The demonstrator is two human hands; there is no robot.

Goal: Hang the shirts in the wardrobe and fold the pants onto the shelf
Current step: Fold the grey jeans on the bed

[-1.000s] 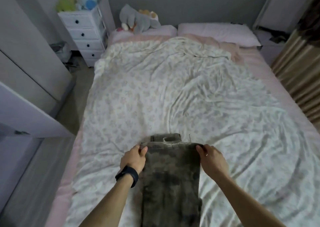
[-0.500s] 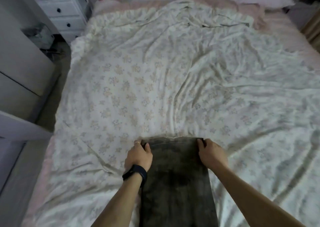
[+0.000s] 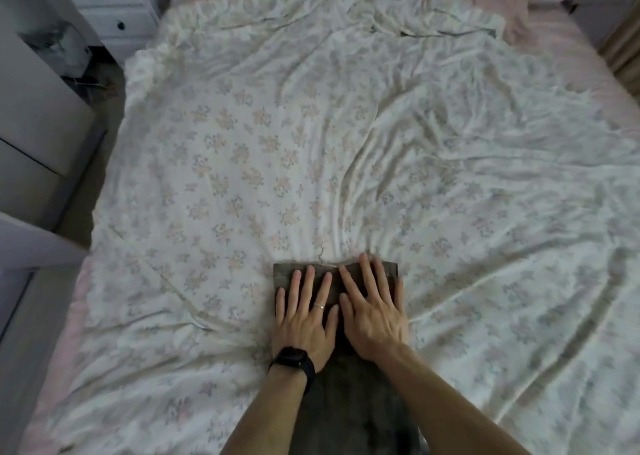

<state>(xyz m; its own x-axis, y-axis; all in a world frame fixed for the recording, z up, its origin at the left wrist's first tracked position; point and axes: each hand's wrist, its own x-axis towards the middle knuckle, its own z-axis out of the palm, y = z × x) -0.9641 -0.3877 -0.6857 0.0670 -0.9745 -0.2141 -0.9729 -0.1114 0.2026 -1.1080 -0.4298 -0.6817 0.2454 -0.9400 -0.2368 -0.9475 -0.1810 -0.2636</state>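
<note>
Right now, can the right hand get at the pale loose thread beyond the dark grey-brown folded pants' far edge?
Probably yes: the right hand lies flat on the pants, fingertips at that edge, nothing covering the thread.

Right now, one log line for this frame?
step: folding pants | left hand: flat on pants | right hand: flat on pants | pants: on bed, not yet shelved

Left hand (image 3: 304, 319), right hand (image 3: 372, 310) released pants (image 3: 282, 274) edge, now flat.
</note>
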